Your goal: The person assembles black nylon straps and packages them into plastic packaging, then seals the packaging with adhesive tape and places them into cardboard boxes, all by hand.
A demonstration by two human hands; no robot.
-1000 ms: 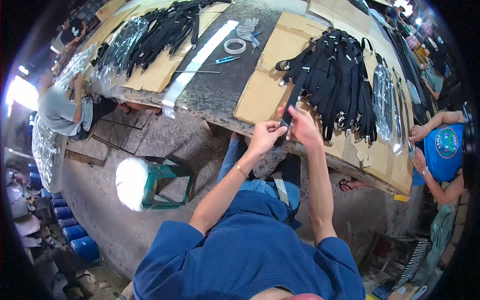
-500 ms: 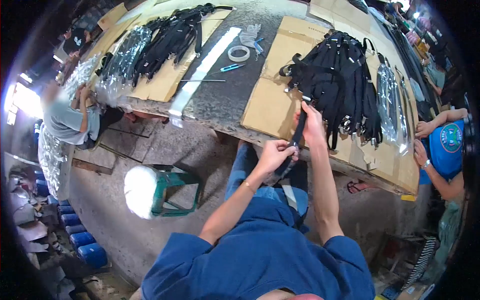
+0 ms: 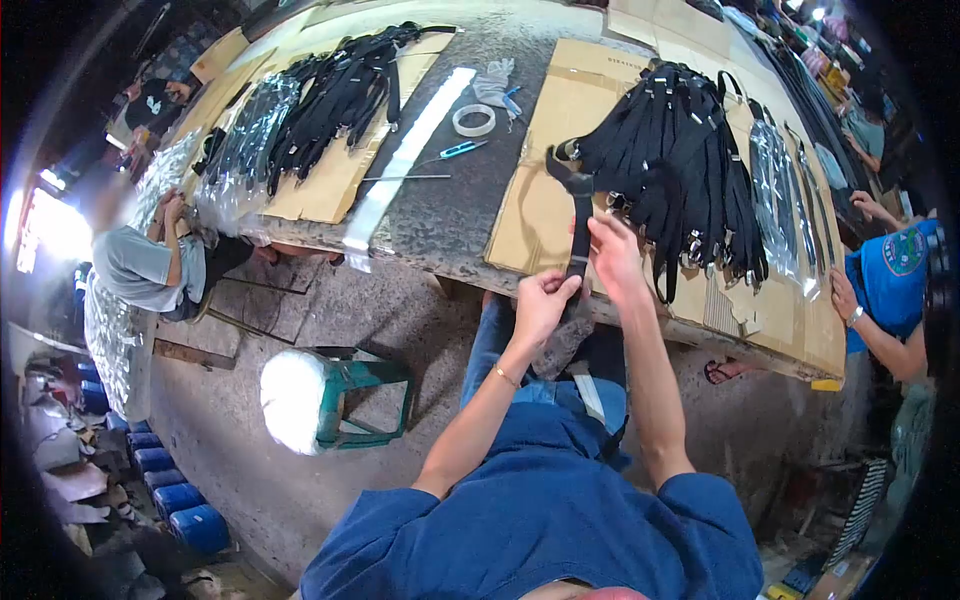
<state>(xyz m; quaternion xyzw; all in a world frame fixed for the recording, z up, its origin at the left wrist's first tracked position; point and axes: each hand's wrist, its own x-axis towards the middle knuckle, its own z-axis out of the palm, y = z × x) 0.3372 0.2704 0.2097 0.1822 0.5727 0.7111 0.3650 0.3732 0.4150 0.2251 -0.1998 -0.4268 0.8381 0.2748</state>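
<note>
A black strap (image 3: pixel 581 225) hangs off the near edge of the cardboard, its upper end curving over the sheet. My left hand (image 3: pixel 543 306) is closed on its lower end, thumb and fingers pinched together. My right hand (image 3: pixel 616 258) is just above and to the right, with curled fingers against the strap's right edge; part of that grip is hidden. Beside my right hand lies a big pile of black straps with metal clips (image 3: pixel 690 170) on the cardboard sheet (image 3: pixel 520 215).
Clear plastic sleeves (image 3: pixel 775 195) lie right of the pile. A tape roll (image 3: pixel 473 121), a blue cutter (image 3: pixel 462 149) and a white strip (image 3: pixel 410 150) lie left. Another strap pile (image 3: pixel 340 95) is farther left. A green stool (image 3: pixel 370 400) stands below. People (image 3: pixel 150 255) work on both sides.
My right hand has come down from the strap's upper part to lie closer to my left hand. The strap's upper end now lies bent over the cardboard.
</note>
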